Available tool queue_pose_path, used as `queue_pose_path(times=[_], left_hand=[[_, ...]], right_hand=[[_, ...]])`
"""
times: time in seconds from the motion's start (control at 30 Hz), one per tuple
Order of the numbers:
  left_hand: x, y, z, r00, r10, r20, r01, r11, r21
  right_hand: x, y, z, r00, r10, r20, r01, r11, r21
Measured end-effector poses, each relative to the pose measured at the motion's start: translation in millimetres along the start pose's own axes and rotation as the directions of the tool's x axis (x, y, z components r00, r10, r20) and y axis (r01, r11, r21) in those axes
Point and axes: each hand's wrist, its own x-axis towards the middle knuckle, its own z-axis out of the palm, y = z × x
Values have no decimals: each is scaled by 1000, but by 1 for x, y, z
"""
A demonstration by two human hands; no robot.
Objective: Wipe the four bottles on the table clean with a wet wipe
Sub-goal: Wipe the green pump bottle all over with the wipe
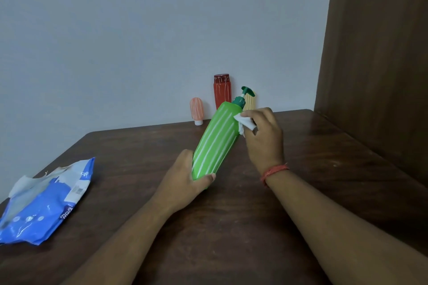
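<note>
**Green pump bottle held aslant, wipe at its shoulder**

The tall green plastic pump bottle with white stripes (216, 139) was held off the dark brown wooden surface (301, 192), tilted so its long axis ran from its base, nearest the person and low on the left, up and away to the right toward its dark green pump head (243, 96). The left hand (185, 180) was clenched around the base, thumb lying across the lower front. The right hand (264, 133) pinched a crumpled white wet wipe (244, 122) and pressed it against the bottle's upper right side, just below the shoulder. The right hand therefore sat at the far, upper end of the axis and the left at the near, lower end; any stroke down the body would likely have run back along that line toward the left hand.

Three more bottles stood near the wall at the far edge: a small pink squeeze bottle resting on its white cap (197, 110), a taller red bottle with a dark red cap (222, 90), and a yellow bottle (250, 101) largely hidden behind the pump.

On the left lay an opened blue and white wet wipe packet (46, 203). Its white lettering was only partly legible, perhaps "mog"; there was also a barcode. No writing could be read on any bottle.
</note>
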Motion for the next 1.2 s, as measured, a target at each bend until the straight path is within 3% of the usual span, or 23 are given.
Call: queue_pose_path(times=[0.1, 0.23, 0.37, 0.5, 0.63, 0.73, 0.87, 1.0, 1.1, 1.2], left_hand=[[1, -3, 0, 1000, 31, -5, -31, 999, 42], [2, -3, 1, 996, 92, 10, -93, 987, 134], [2, -2, 0, 995, 102, 15, -103, 984, 142], [1, 2, -1, 992, 125, 30, -128, 979, 159], [1, 2, -3, 990, 141, 21, -143, 979, 144], [2, 0, -2, 987, 158, 23, -160, 973, 169], [2, -1, -3, 987, 160, 19, -161, 973, 167], [1, 0, -2, 983, 182, 19, -183, 966, 184], [2, -1, -1, 979, 204, 7, -201, 959, 201], [3, -1, 0, 977, 212, 7, -209, 953, 221]], right_hand=[[0, 0, -1, 1000, 4, -1, -4, 1000, -23], [15, 7, -10, 985, 96, -143, -94, 995, 20], [11, 7, -9, 997, -72, -33, 70, 996, -58], [15, 8, -12, 988, 73, -135, -77, 997, -22], [13, 7, -16, 994, -111, -26, 108, 989, -105], [16, 12, -18, 995, -33, -98, 20, 992, -126], [15, 11, -16, 989, -150, -3, 147, 972, -186], [19, 14, -19, 994, -63, -89, 38, 965, -260], [19, 16, -20, 985, -170, -9, 160, 943, -292], [24, 17, -25, 989, -143, -48, 118, 929, -351]])
